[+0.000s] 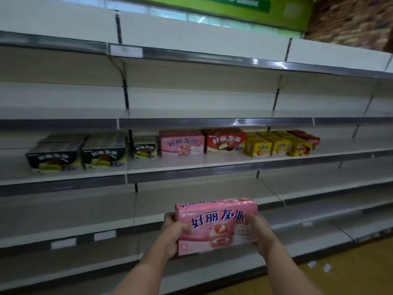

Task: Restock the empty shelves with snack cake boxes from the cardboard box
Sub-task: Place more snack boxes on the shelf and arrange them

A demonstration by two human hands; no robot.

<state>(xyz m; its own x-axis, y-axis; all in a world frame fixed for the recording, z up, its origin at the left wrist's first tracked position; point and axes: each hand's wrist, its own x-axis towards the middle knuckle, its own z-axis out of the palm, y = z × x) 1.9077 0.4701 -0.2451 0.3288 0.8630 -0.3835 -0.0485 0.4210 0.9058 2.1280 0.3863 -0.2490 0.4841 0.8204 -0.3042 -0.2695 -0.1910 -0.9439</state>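
I hold a pink snack cake box [214, 222] upright in front of the lower shelves, its printed face toward me. My left hand [173, 233] grips its left end and my right hand [258, 233] grips its right end. On the middle shelf [191, 165] stand dark green boxes [78, 154] at the left, a small green box [145, 149], a pink box [181, 143], a red box [224, 141], yellow boxes [276, 144] and a red box [306, 137] at the far right. The cardboard box is out of view.
White shelving runs across the whole view. The two upper shelves [212, 122] and the lower shelves [85, 237] hold nothing. A wooden floor [350, 271] with small white paper scraps [319, 266] shows at the lower right. A green sign [234, 7] hangs above.
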